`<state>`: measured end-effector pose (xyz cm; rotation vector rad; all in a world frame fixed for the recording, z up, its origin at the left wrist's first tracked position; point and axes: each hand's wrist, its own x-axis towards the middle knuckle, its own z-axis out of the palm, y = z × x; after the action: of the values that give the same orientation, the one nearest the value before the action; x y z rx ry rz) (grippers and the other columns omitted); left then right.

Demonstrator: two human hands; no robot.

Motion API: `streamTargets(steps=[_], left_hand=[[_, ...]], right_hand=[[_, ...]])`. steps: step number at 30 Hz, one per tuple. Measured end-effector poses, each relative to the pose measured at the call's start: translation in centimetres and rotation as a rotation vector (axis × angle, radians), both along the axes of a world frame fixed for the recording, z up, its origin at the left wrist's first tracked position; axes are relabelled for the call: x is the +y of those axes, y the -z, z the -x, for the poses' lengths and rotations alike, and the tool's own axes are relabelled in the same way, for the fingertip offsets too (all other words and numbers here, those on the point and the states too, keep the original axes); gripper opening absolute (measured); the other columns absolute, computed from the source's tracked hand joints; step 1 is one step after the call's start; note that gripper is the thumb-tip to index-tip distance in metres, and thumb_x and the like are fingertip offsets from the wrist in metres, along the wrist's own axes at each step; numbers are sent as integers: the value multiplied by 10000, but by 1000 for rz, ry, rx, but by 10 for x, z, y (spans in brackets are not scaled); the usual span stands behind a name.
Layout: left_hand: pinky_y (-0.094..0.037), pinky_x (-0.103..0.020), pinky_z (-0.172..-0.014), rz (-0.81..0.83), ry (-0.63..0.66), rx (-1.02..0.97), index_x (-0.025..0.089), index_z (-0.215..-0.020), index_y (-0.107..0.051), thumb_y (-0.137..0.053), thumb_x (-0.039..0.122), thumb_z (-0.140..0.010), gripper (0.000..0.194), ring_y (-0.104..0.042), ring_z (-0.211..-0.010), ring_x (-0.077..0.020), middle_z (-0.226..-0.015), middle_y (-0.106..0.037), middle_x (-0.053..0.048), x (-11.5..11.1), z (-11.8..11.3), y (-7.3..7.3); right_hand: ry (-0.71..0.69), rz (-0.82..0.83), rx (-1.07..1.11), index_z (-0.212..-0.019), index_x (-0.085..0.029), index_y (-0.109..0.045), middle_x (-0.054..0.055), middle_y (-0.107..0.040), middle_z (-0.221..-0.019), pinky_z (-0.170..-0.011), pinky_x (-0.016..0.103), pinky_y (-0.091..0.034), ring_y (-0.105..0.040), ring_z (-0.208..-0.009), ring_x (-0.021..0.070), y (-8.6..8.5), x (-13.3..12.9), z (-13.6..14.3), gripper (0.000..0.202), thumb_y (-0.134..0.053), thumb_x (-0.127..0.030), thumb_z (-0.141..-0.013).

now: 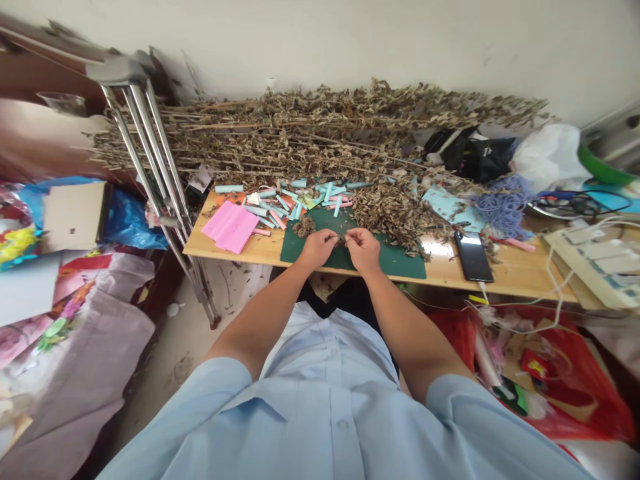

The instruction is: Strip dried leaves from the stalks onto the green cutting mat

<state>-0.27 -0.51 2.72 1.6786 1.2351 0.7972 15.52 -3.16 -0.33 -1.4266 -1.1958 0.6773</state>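
Observation:
My left hand (320, 249) and my right hand (363, 249) meet over a dark green mat (405, 267) at the table's front edge. Both are closed in a pinch on a small bit of dried leaf (341, 241) between the fingertips. Just beyond my left hand lies a small clump of crumbled leaves (304, 227). A larger heap of dried leaves (395, 213) spreads past my right hand. Behind the mat are several rolled blue and pink paper tubes (329, 192). Folded pink paper sheets (230, 226) rest to the left.
Long dried plant stalks (300, 133) are piled along the wall. Metal crutches (150, 140) lean at the left end of the wooden table (203, 241). At right are a phone (473, 256) on a cable, purple yarn (505, 205) and a power strip (595, 260). A red bag (575, 373) sits below.

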Motion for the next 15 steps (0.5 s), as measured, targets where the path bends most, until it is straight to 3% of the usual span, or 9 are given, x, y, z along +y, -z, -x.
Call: streamTargets(steps=[7,15], left_hand=[[-439,-224,-663,13,1,-36,151,-895,-712,-559,282,-896,202,-561,-633,-119,-629,-619,7,0,2,1],[-451,-232,-697,0,28,-50,136,-891,-715,-523,258,-916,229,-582,-677,-126,-699,-656,-17,1,0,1]], right_hand=[[-39,-24,-44,-952,-195,-677,31,-697,-801,-678,320,-531,-616,-659,164,-4,-1,4,243,-633,-392,-819],[-112,-69,-59,-1037,-205,-677,51,-733,-913,-737,334,-572,-665,-723,165,0,-4,6,302,-654,-435,-842]])
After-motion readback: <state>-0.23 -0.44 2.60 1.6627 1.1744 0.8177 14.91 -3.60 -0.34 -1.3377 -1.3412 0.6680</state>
